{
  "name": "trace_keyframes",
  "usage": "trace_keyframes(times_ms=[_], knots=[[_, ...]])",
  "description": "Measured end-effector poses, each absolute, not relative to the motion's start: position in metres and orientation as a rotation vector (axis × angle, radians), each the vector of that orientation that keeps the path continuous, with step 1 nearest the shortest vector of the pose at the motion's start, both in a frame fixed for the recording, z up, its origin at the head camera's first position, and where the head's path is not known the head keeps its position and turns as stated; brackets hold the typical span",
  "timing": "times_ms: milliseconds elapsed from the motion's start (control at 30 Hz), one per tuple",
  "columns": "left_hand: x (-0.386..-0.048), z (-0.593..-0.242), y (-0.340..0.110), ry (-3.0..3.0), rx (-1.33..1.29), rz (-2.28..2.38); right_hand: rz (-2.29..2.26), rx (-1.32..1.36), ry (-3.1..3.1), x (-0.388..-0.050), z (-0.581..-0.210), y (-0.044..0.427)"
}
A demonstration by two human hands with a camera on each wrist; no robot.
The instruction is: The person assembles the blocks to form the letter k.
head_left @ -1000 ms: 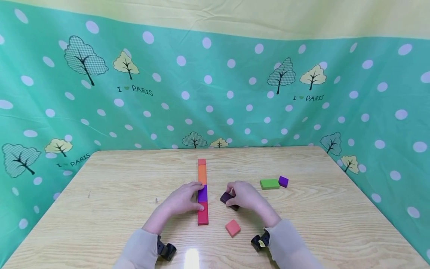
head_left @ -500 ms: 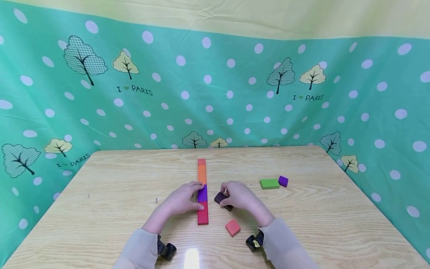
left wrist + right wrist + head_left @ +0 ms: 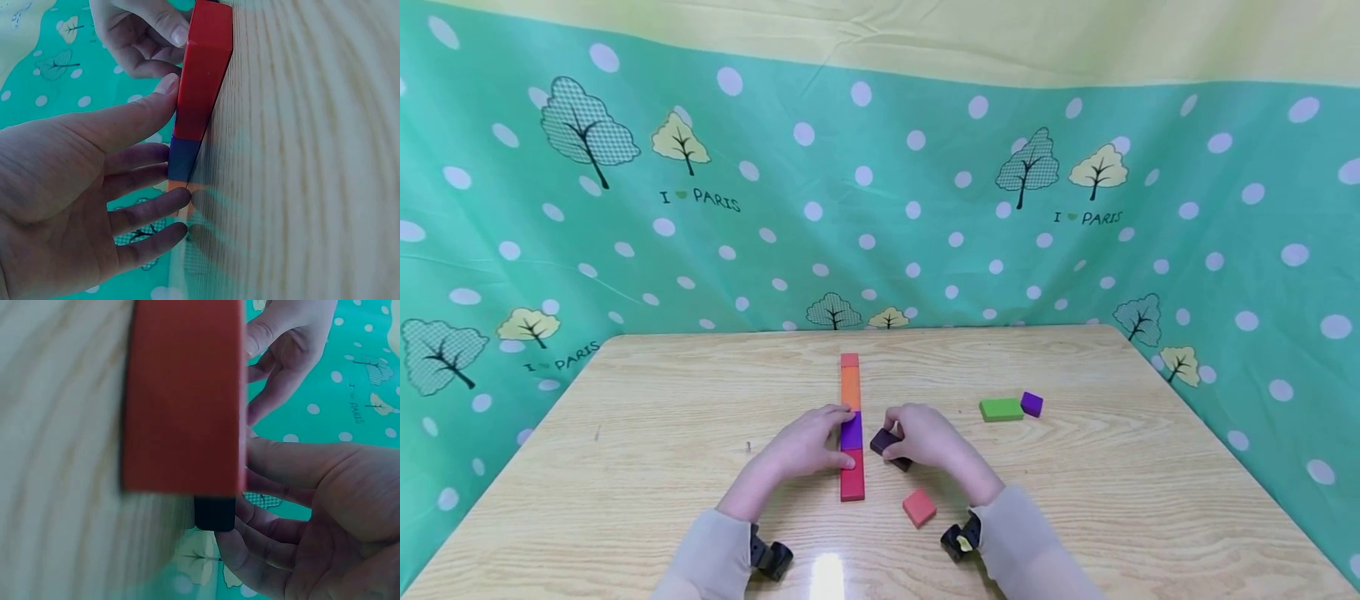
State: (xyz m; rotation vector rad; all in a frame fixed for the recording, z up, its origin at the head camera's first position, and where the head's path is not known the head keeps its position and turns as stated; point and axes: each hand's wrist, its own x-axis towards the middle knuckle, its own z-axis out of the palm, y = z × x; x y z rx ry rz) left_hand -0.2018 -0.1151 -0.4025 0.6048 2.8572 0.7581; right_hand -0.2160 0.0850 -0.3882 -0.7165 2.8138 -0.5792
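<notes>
Shifted toward 9 o'clock since the earlier frame: the right hand (image 3: 925, 435) with the black rectangular block (image 3: 882, 442), thumb and fingers clamped on it. Clock positions refer to this block. Nearest, at 5 o'clock, a coral-red square block (image 3: 919, 507) lies on the wood-grain table (image 3: 662, 433). At 9 o'clock, just beside but apart, a row extends away toward 12: crimson rectangular block (image 3: 852, 481), purple rectangular block (image 3: 852, 433), orange rectangular block (image 3: 850, 387), small red block (image 3: 849, 359). Left hand (image 3: 805, 443): thumb and fingers apart, thumb touching the crimson rectangular block. Farther, between 2 and 3 o'clock: green rectangular block (image 3: 1002, 410), purple cube (image 3: 1032, 404) just beside it. Farthest: dotted green fabric curtain (image 3: 880, 237).
</notes>
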Motion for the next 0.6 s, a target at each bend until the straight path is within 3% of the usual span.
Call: trace_keyframes(times_ms=[600], knots=[[-0.2018,-0.4026,-0.1157,2.866,0.627,0.76,-0.603,-0.711,2.797,-0.2166,-0.3881,0.0771]])
